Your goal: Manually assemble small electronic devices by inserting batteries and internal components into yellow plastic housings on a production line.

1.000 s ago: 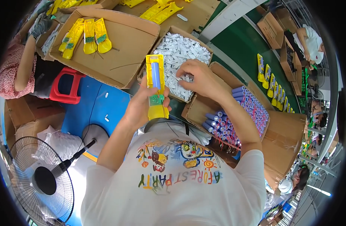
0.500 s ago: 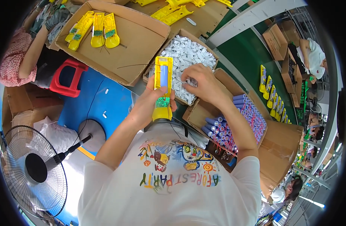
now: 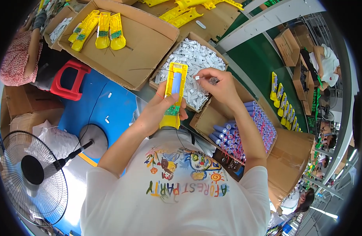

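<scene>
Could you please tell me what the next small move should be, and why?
Probably bring the right hand toward the yellow shell: its fingertips pinch a small white piece, and the left hand holds the shell with its open side showing.

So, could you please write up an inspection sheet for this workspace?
Surface: green worktop, yellow cases in a row.
Things in hand: yellow case with blue battery and green circuit board; small white piece.
Clutter: loose white bits on the blue floor.
Hands: left hand grips the case; right hand pinches the piece beside the white pile.
Cables: black cord across the floor; thin dark wire by the held case.
Surroundings: fan, red stool, co-worker at left.
</scene>
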`<state>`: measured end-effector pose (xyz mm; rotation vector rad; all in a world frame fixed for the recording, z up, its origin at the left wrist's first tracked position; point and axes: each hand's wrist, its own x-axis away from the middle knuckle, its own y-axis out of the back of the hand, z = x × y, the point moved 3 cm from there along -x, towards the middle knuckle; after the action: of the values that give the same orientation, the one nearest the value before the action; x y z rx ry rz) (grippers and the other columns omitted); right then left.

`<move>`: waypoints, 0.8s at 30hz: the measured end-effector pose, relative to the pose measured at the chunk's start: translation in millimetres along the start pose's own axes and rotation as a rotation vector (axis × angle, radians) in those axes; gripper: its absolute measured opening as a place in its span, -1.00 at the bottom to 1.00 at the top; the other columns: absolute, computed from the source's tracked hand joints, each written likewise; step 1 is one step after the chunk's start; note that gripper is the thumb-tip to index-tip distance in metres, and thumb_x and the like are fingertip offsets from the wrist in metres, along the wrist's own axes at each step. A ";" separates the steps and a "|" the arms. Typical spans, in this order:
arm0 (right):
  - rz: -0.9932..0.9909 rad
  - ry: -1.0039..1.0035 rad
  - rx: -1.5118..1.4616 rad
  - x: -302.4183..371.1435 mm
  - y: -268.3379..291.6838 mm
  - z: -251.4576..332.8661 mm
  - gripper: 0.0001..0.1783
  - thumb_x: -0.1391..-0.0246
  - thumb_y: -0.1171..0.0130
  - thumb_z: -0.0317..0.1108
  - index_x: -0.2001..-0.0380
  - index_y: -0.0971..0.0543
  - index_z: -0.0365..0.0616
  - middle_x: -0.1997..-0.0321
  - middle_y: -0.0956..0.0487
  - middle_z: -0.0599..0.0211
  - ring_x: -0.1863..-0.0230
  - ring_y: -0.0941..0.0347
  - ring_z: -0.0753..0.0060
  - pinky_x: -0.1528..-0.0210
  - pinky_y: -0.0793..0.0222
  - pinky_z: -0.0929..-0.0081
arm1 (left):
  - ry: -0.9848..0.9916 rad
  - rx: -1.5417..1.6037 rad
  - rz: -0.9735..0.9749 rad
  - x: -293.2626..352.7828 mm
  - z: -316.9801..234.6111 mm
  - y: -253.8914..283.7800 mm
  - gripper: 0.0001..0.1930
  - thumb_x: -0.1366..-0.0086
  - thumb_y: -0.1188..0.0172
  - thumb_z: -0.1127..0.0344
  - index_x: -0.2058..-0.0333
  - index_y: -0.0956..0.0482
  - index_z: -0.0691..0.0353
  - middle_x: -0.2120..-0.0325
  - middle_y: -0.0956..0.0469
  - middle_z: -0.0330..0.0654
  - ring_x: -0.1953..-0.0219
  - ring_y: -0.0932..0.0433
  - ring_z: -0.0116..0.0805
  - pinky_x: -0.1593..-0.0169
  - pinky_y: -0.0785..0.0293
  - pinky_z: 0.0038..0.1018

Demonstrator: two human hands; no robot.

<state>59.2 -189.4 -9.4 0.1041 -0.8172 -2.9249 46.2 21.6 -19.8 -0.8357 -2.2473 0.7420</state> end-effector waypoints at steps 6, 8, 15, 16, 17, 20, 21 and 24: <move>-0.018 -0.165 -0.485 5.3 5.5 18.6 -0.82 -0.04 -0.19 -0.52 0.23 -0.59 -0.27 0.33 -0.63 0.28 0.30 -0.56 0.55 0.25 -0.45 0.63 | 0.002 -0.186 0.035 -0.8 4.7 -4.6 -0.54 -0.43 0.10 0.10 -0.20 -0.03 0.09 0.36 -0.44 -0.15 0.45 -0.54 -0.33 0.38 -0.53 -0.45; 0.011 -0.196 -0.611 4.6 5.0 22.6 -0.81 -0.05 -0.19 -0.51 0.22 -0.60 -0.27 0.35 -0.63 0.26 0.30 -0.56 0.55 0.26 -0.45 0.63 | -0.015 -0.251 0.030 0.0 8.2 -7.0 -0.52 -0.43 0.11 0.11 -0.21 -0.01 0.11 0.39 -0.44 -0.15 0.47 -0.54 -0.36 0.43 -0.53 -0.47; -0.253 0.147 0.043 11.5 7.0 38.4 -0.90 -0.04 -0.28 -0.41 0.39 -0.63 -0.22 0.45 -0.59 0.44 0.50 -0.42 0.70 0.46 -0.31 0.72 | -0.003 -0.260 0.083 1.3 10.2 -10.5 -0.51 -0.43 0.09 0.12 -0.21 -0.01 0.12 0.40 -0.42 -0.14 0.52 -0.51 -0.40 0.43 -0.53 -0.47; -0.263 0.263 0.284 13.2 6.6 43.2 -0.88 -0.03 -0.30 -0.39 0.46 -0.62 -0.22 0.50 -0.55 0.50 0.55 -0.35 0.75 0.51 -0.24 0.72 | -0.019 -0.269 0.087 1.1 10.3 -10.4 -0.51 -0.43 0.09 0.12 -0.22 0.00 0.12 0.40 -0.42 -0.14 0.53 -0.51 -0.40 0.43 -0.53 -0.48; -0.263 0.263 0.283 15.4 5.4 44.0 -0.88 -0.03 -0.30 -0.39 0.46 -0.62 -0.22 0.50 -0.55 0.50 0.55 -0.35 0.75 0.51 -0.24 0.72 | -0.035 -0.277 0.091 0.7 10.8 -10.0 -0.50 -0.43 0.09 0.12 -0.22 0.00 0.11 0.40 -0.42 -0.14 0.54 -0.51 -0.40 0.43 -0.52 -0.48; -0.124 -0.065 0.019 18.9 -1.6 36.0 -0.82 -0.02 -0.32 -0.36 0.53 -0.58 -0.23 0.58 -0.45 0.57 0.61 -0.21 0.79 0.58 -0.13 0.71 | -0.136 -0.362 0.101 -3.2 14.7 -10.2 -0.52 -0.43 0.10 0.11 -0.21 -0.01 0.11 0.41 -0.43 -0.14 0.55 -0.50 -0.41 0.44 -0.50 -0.49; -0.160 -0.118 -0.093 19.5 -1.3 34.7 -0.81 -0.02 -0.31 -0.36 0.54 -0.56 -0.22 0.58 -0.42 0.57 0.60 -0.20 0.79 0.59 -0.13 0.72 | -0.136 -0.363 0.101 -4.3 15.7 -8.9 -0.52 -0.43 0.10 0.11 -0.21 -0.01 0.11 0.41 -0.43 -0.14 0.55 -0.50 -0.41 0.44 -0.50 -0.49; -0.305 -0.071 -0.018 18.9 3.7 46.1 -0.79 -0.03 -0.30 -0.36 0.55 -0.52 -0.22 0.58 -0.38 0.57 0.60 -0.19 0.78 0.59 -0.13 0.72 | -0.120 -0.477 0.147 -6.1 15.1 -10.3 -0.56 -0.44 0.14 0.10 -0.19 -0.04 0.10 0.41 -0.43 -0.14 0.54 -0.49 -0.42 0.46 -0.49 -0.51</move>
<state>36.4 -171.1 31.1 0.1345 -0.8535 -3.2373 35.5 6.4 -24.9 -1.2169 -2.5354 0.3227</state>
